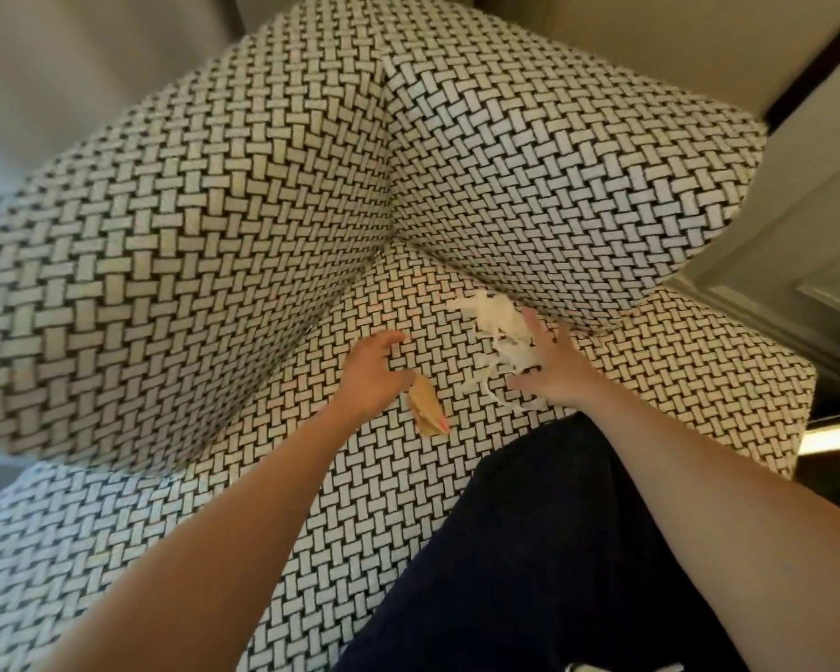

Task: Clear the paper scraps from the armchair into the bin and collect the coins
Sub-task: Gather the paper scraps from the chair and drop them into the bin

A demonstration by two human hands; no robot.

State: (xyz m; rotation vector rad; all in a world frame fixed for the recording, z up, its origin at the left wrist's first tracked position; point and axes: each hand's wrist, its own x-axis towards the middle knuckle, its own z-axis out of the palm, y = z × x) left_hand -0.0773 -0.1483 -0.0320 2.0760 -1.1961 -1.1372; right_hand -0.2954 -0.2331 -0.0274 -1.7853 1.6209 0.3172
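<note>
The armchair (272, 244) is covered in a black-and-white basket-weave fabric. A loose heap of white paper scraps (498, 327) lies on the seat, close to the right armrest. My right hand (551, 368) rests palm down at the heap's right edge, fingers spread and touching the shreds. My left hand (374, 371) hovers over the seat to the left of the heap. A tan folded paper piece (428, 405) with a pink tip sticks out from under its thumb side and looks pinched there. I see no coins and no bin.
The backrest and right armrest meet in a deep corner seam (389, 235) just behind the scraps. My dark trouser leg (544, 550) presses against the seat's front. A grey panelled door or cabinet (806, 264) stands to the right of the chair.
</note>
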